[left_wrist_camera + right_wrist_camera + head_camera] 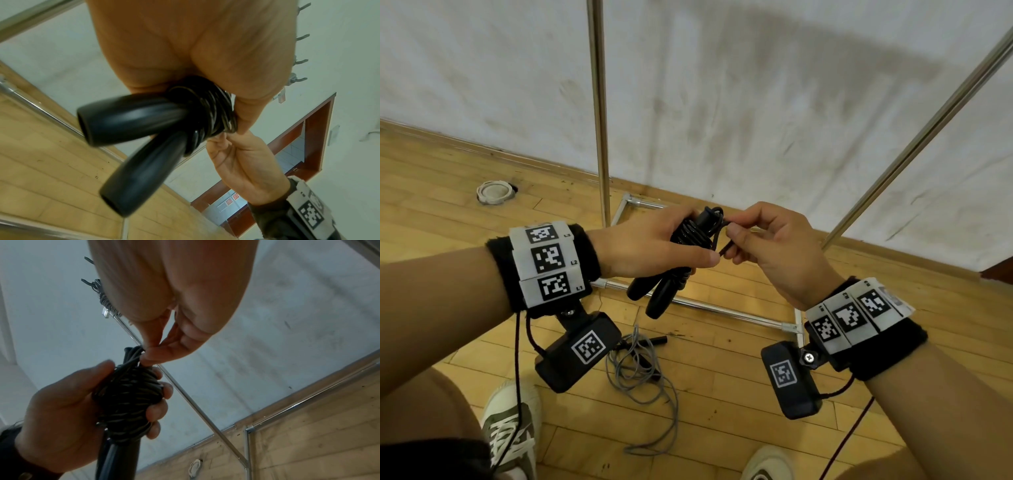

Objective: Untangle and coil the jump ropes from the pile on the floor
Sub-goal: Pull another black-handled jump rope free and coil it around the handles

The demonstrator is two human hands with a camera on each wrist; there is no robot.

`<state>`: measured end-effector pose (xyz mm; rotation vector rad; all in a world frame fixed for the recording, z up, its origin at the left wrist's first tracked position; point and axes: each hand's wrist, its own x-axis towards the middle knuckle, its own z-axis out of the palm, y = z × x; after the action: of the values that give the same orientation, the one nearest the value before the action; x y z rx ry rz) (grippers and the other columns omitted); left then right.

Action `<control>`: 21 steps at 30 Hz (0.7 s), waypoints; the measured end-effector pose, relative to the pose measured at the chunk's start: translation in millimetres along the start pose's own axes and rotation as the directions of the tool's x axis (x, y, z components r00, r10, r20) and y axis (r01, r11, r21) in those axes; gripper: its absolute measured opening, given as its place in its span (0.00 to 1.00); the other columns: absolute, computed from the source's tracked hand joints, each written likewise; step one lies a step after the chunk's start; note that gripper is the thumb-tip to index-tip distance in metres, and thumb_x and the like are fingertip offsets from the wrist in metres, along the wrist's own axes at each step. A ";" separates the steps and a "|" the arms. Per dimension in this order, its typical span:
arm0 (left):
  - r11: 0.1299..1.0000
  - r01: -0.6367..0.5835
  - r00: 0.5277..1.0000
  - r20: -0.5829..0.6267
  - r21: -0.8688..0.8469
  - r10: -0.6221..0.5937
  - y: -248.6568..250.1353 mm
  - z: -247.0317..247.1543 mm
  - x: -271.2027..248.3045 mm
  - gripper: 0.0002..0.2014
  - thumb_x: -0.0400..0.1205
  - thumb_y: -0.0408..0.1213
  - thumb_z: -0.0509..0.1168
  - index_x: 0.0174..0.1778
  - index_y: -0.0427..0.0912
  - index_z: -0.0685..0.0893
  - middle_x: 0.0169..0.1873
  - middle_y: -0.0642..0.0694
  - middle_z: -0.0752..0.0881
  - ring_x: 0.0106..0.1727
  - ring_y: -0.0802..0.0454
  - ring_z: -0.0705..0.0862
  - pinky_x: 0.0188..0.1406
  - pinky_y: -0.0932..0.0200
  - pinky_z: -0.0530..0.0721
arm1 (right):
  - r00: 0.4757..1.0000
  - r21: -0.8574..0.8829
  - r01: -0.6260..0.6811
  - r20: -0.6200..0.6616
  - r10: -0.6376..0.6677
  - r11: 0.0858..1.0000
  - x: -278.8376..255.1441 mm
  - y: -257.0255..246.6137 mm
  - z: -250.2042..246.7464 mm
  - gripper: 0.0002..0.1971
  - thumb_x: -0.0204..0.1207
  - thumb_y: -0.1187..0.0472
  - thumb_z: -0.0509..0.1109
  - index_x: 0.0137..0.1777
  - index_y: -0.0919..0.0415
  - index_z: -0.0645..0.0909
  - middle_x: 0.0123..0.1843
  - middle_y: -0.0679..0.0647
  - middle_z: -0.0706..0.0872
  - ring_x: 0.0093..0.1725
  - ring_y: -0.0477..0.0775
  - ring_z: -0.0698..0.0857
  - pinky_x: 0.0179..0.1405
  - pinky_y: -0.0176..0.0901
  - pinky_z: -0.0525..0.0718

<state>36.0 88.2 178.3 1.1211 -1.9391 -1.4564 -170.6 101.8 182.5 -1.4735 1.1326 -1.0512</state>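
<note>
1. The wall (756,85), white and scuffed, fills the upper half of the head view; the wooden floor (705,404) fills the lower half.
2. A metal rack frame (599,113) stands against the wall: one upright pole left of centre, a slanted pole at the upper right, and base rails on the floor behind and below the hands.
3. The left hand (650,245), centre frame, is wrapped around the black jump rope (688,240), with the thumb on the near side and the fingers curled over the far side of the coil, as the right wrist view shows.
4. The right hand (774,246), just right of centre, pinches the rope's loose end at the top of the coil between thumb and fingers; the remaining fingers are curled.
5. The black jump rope is held in the air above the floor. The cord is wound tight round the two handles at their upper part. The bundle's long axis runs from upper right to lower left of the head view, the free handle ends pointing down and left, slightly splayed.
6. A grey jump rope (640,380) lies in loose loops on the floor at lower centre, below the hands and well apart from them.
7. A round floor fitting (494,192) sits at the left, near the wall.
8. Two shoes show along the bottom edge.
</note>
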 end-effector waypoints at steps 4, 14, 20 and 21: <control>0.998 -0.034 0.999 -0.005 0.052 0.034 0.1 0.4 0.6 0.14 0.77 0.56 0.69 0.53 0.57 0.78 0.39 0.50 0.88 0.41 0.49 0.90 0.40 0.56 0.89 | 0.999 0.012 0.000 -0.049 0.000 1.000 1.5 -0.3 6.1 0.05 0.76 0.72 0.73 0.50 0.66 0.82 0.38 0.60 0.87 0.31 0.54 0.88 0.32 0.42 0.86; 0.975 0.010 1.000 -0.017 0.223 -0.007 -6.5 -0.8 3.7 0.23 0.69 0.66 0.68 0.54 0.56 0.76 0.37 0.51 0.89 0.34 0.53 0.90 0.32 0.59 0.88 | 0.998 -0.131 -0.025 -0.064 0.017 0.991 4.6 4.6 12.4 0.06 0.73 0.72 0.75 0.41 0.61 0.84 0.28 0.51 0.88 0.26 0.54 0.88 0.25 0.39 0.83; 0.987 0.023 1.000 -0.025 0.161 -0.020 -4.4 -2.6 5.7 0.19 0.71 0.60 0.70 0.51 0.54 0.77 0.37 0.51 0.90 0.34 0.48 0.91 0.32 0.57 0.89 | 0.997 -0.036 -0.056 -0.046 0.054 0.998 7.6 2.8 11.4 0.07 0.73 0.71 0.77 0.39 0.65 0.80 0.30 0.56 0.89 0.29 0.58 0.90 0.30 0.43 0.87; 0.991 0.025 0.999 -0.032 0.128 -0.021 -4.1 -3.5 6.2 0.18 0.72 0.58 0.71 0.51 0.53 0.78 0.38 0.48 0.90 0.35 0.46 0.91 0.34 0.54 0.91 | 0.997 0.009 -0.068 -0.023 0.068 0.998 7.6 2.0 10.3 0.06 0.74 0.72 0.76 0.41 0.66 0.80 0.34 0.58 0.90 0.32 0.59 0.90 0.33 0.44 0.88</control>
<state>36.5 80.7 175.0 1.2189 -2.0296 -1.3338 -159.4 96.1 179.4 -1.4095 1.1856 -1.0272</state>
